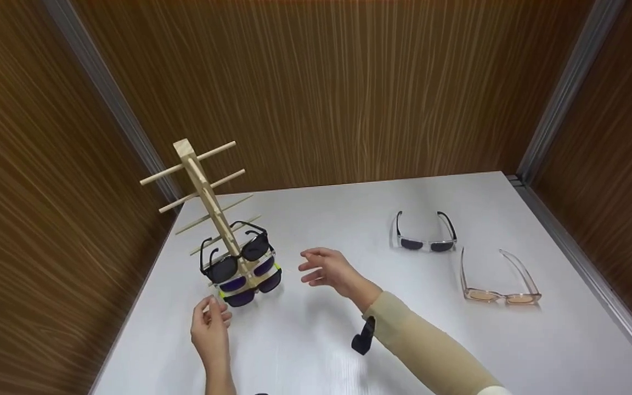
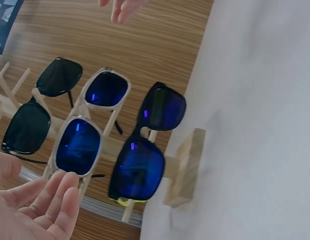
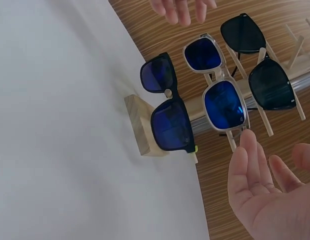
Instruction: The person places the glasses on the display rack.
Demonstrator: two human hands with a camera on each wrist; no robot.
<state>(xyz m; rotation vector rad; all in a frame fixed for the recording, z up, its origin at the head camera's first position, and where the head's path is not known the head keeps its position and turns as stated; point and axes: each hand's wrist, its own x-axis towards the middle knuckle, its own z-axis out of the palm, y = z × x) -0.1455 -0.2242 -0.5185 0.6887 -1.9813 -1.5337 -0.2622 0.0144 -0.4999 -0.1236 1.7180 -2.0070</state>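
A wooden sunglasses rack (image 1: 206, 195) stands at the left of the table. Three pairs hang on its lower pegs: black sunglasses (image 1: 223, 269) on top, clear-framed sunglasses with blue lenses (image 2: 77, 146) in the middle, and dark sunglasses with blue lenses and yellow-green on the arms (image 3: 171, 125) at the bottom. My left hand (image 1: 210, 326) is just in front of the rack's lower left, holding nothing, fingers loosely bent. To the rack's right, my right hand (image 1: 331, 271) hovers with spread fingers, apart from the glasses in the head view. Both palms face the rack.
Clear-framed sunglasses with dark lenses (image 1: 427, 244) lie on the white table (image 1: 343, 219) at the right. Nearer the right edge are pinkish transparent glasses with orange lenses (image 1: 502, 297). Wood-grain panels (image 1: 349, 93) enclose the back and sides.
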